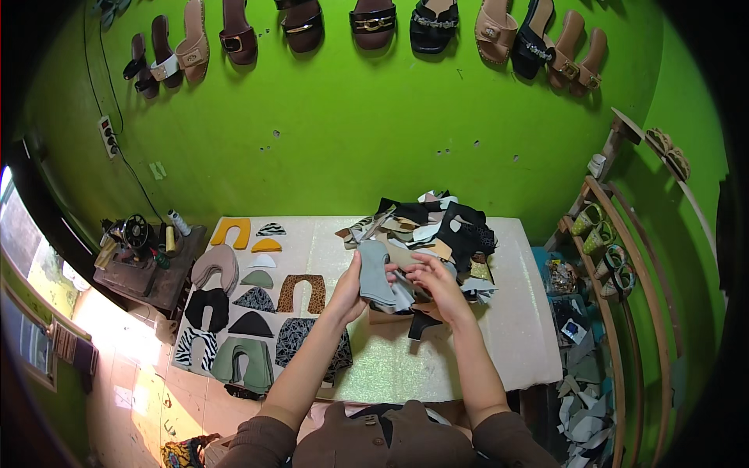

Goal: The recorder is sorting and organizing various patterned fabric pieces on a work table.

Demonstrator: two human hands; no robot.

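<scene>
Pale table [499, 351]; left hand [349, 290] grasping grey pieces [376, 274], right hand [437, 287] loosely open beside them.

Covered and cropped
Grey pieces [375, 273] hide part of the left hand [348, 292]; the top edge cuts off several sandals [373, 25].

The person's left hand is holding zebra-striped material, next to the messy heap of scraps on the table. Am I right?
Almost! The material isn't zebra-striped: the head view shows plain grey material in the person's left hand. It is next to the messy heap of scraps on the table, just as you said.
</scene>
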